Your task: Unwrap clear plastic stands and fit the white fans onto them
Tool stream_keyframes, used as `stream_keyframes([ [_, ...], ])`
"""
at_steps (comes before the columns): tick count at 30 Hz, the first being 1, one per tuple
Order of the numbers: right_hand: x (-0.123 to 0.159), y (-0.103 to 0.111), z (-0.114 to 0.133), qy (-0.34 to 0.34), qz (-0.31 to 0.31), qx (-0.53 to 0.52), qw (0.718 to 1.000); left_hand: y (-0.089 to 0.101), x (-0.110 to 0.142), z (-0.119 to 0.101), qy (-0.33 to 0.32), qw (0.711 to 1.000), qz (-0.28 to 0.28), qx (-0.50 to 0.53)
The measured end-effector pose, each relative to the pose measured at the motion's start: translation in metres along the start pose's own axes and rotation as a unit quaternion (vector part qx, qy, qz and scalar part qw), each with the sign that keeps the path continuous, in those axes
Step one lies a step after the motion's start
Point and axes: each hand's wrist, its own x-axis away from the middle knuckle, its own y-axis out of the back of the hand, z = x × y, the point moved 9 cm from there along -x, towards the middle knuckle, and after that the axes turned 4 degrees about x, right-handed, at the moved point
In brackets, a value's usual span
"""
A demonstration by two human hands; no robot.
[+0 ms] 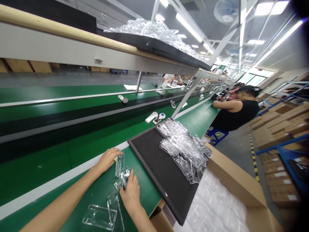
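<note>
On the green bench, the fingers of my left hand [109,160] close on the upper end of a clear plastic frame [119,166]. My right hand [131,193] curls around another clear plastic piece [124,177] just below it. The two pieces meet or overlap between my hands, and I cannot make out exactly how they touch. Nearer to me, a few loose clear plastic frames [100,217] lie on the bench, left of my right forearm. The palm side of my right hand is hidden.
Right of my hands, a black tray [154,164] bears a heap of clear plastic frames [183,145]. Beyond its edge stands a cardboard box [236,177] with bagged pieces. White handheld devices [151,117] lie on the green conveyor. A co-worker [241,109] sits farther along. A loaded shelf hangs overhead.
</note>
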Motion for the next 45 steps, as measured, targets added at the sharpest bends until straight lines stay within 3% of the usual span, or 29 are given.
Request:
stream_keyframes([
  [6,-0.008,0.038,-0.029,0.010,-0.032,-0.097,0.995,-0.022,0.000,0.013,0.036,0.999,-0.005,0.003],
  [9,-0.020,0.053,-0.015,0.038,-0.045,-0.075,0.995,-0.024,0.000,0.013,0.052,0.998,-0.016,0.015],
  [12,-0.037,0.057,0.015,0.077,-0.056,-0.030,0.995,-0.011,0.009,0.014,0.087,0.994,-0.057,0.024],
  [15,-0.053,0.048,0.039,0.087,-0.068,0.034,0.993,0.011,0.039,0.015,0.142,0.983,-0.113,0.031],
  [18,-0.063,0.034,0.045,0.060,-0.076,0.066,0.993,0.022,0.091,0.008,0.209,0.967,-0.133,0.054],
  [21,-0.067,0.026,0.041,0.040,-0.082,0.078,0.993,0.012,0.138,-0.013,0.269,0.956,-0.101,0.051],
  [23,-0.069,0.025,0.038,0.036,-0.081,0.085,0.992,-0.004,0.155,-0.031,0.289,0.955,-0.061,0.025],
  [28,-0.077,0.030,0.027,0.021,-0.050,0.087,0.995,-0.043,0.155,-0.053,0.316,0.946,0.042,-0.062],
  [32,-0.079,0.035,0.020,0.016,-0.036,0.072,0.997,-0.040,0.146,-0.049,0.335,0.941,0.035,-0.039],
  [36,-0.074,0.036,0.028,0.032,-0.042,0.059,0.997,-0.031,0.162,-0.039,0.429,0.898,0.017,0.097],
  [40,-0.071,0.026,0.043,0.034,-0.048,0.075,0.995,-0.030,0.203,-0.028,0.508,0.840,-0.015,0.190],
  [45,-0.075,0.013,0.061,0.052,-0.050,0.103,0.992,-0.052,0.252,-0.010,0.588,0.766,-0.045,0.255],
])
